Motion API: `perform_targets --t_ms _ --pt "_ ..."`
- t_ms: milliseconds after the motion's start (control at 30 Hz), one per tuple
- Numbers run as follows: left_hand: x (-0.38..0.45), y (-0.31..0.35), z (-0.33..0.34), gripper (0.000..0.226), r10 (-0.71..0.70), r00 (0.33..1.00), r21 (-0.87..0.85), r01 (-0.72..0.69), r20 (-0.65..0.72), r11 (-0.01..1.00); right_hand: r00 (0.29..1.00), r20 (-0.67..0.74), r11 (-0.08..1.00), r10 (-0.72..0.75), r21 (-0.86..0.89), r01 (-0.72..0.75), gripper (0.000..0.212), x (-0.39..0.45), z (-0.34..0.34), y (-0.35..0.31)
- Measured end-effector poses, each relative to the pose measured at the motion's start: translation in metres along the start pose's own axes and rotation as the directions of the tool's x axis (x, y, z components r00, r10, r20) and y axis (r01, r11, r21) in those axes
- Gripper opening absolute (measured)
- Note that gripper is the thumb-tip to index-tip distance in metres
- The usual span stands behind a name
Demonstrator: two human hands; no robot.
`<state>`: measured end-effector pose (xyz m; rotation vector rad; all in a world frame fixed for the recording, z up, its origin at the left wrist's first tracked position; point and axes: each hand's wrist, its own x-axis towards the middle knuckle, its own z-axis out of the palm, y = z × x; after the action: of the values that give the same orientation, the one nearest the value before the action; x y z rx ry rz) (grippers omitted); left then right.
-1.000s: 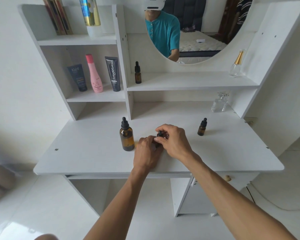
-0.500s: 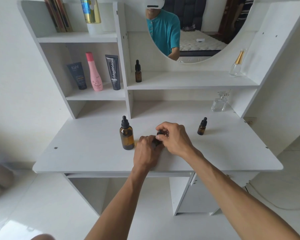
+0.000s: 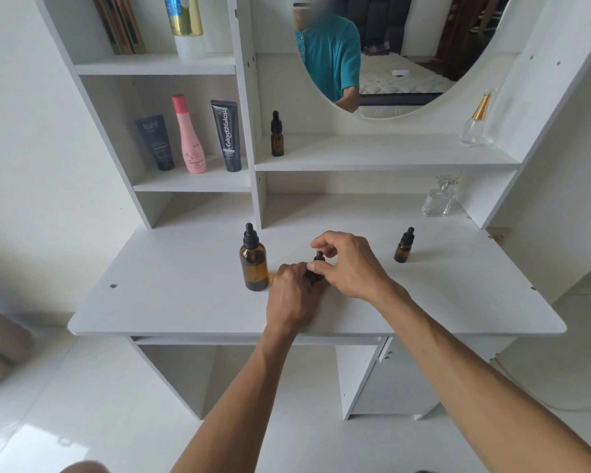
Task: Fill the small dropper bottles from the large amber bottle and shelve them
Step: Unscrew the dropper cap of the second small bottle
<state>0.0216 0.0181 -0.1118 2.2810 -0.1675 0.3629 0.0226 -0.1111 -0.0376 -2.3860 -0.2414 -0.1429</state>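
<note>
Small dropper bottles are numbering 3 in view: 1 is sitting between the two hands at the centre of the frame (image 3: 316, 273), mostly hidden, with only its black cap and a dark strip of body showing; 1 is standing alone on the desk top at centre right (image 3: 404, 245); 1 is standing on the middle shelf (image 3: 277, 139), above centre. The left hand (image 3: 292, 295) is wrapping around the body of the centre bottle, fingers curled narrow against it, knuckles facing the camera and the heel resting on the desk top (image 3: 171, 295). The right hand (image 3: 347, 264) is arching over the same bottle from the right, thumb and forefinger pinching narrow at the cap while the other fingers are bending loosely above it. Both forearms are reaching up from the bottom of the frame, the left one nearly straight, the right one slanting in from the lower right.

Just beside the left hand, on its left, 1 large amber bottle (image 3: 254, 259) is standing upright with its black dropper cap on. On the left shelf, 3 containers are standing in a row: a dark tube (image 3: 156, 142), a pink bottle (image 3: 190, 136) and a black tube (image 3: 228, 136). At the right, 2 clear glass perfume bottles are showing, 1 gold-capped on the middle shelf (image 3: 475, 121) and 1 below it on the desk (image 3: 439, 198).
</note>
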Motion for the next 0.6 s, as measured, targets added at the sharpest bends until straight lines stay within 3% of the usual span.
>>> perform_targets --t_ms 233,600 --pt "0.0009 -0.0008 -0.0001 0.027 0.006 1.000 0.002 -0.006 0.017 1.000 0.997 0.082 1.000 0.008 -0.008 -0.008 0.040 0.0021 -0.0050 -0.0034" --pt "-0.0005 0.0017 -0.0014 0.021 0.010 1.000 -0.007 -0.010 0.018 1.000 0.998 0.069 0.993 0.015 -0.120 -0.007 0.026 0.0077 -0.0042 -0.0075"
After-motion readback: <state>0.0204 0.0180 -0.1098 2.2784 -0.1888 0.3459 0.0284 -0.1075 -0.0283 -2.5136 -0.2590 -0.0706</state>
